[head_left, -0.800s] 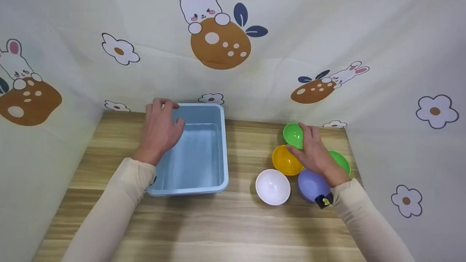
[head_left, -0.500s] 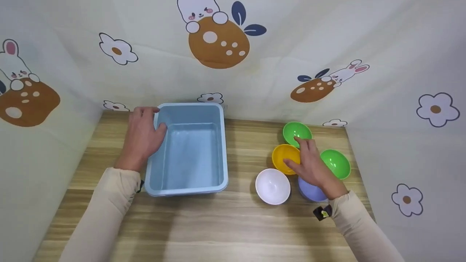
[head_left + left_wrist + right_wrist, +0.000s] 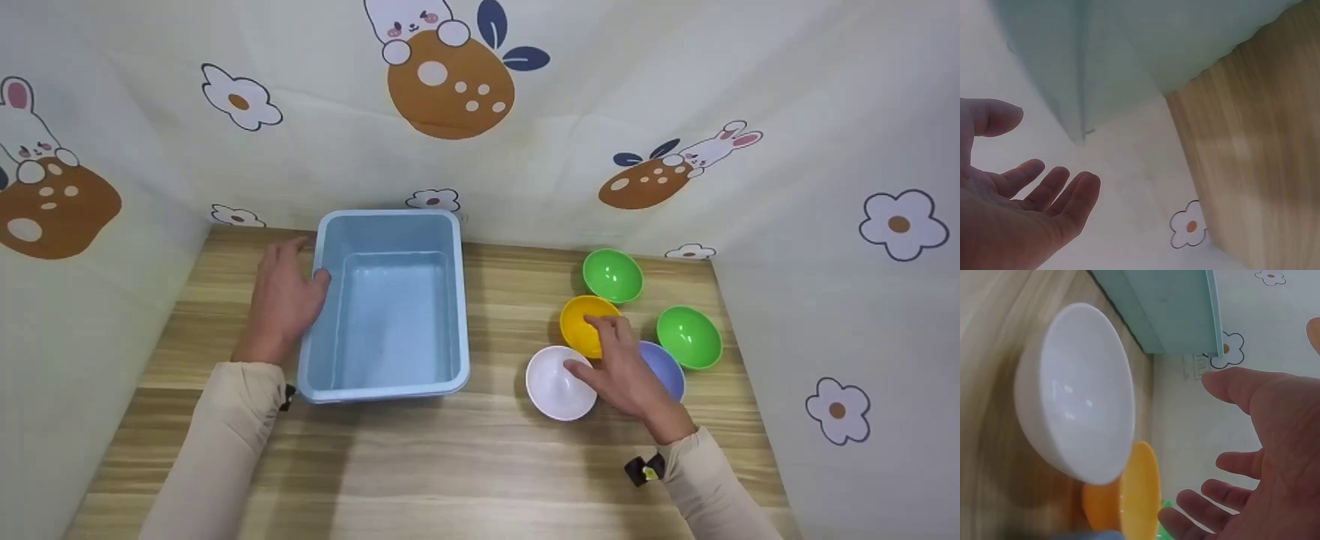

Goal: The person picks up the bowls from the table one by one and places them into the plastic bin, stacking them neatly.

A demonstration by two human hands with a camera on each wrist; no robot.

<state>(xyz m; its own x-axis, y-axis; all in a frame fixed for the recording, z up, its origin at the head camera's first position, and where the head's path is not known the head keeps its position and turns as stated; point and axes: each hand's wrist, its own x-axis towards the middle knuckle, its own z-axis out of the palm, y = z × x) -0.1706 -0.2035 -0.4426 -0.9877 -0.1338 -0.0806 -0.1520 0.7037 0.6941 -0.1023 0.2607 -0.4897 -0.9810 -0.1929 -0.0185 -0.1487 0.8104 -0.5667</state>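
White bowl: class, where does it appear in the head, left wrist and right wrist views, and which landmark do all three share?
Head: the white bowl is right of centre, in the lower half, its right side overlapped by the right hand.
Left wrist: not in it.
Right wrist: the white bowl is large in the left half, above the yellow bowl.
Shared landmark: the blue tub, at the top edge of both wrist views.

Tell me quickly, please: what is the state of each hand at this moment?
Left hand: open, holding nothing, beside the blue tub.
Right hand: open, holding nothing, near the white bowl.
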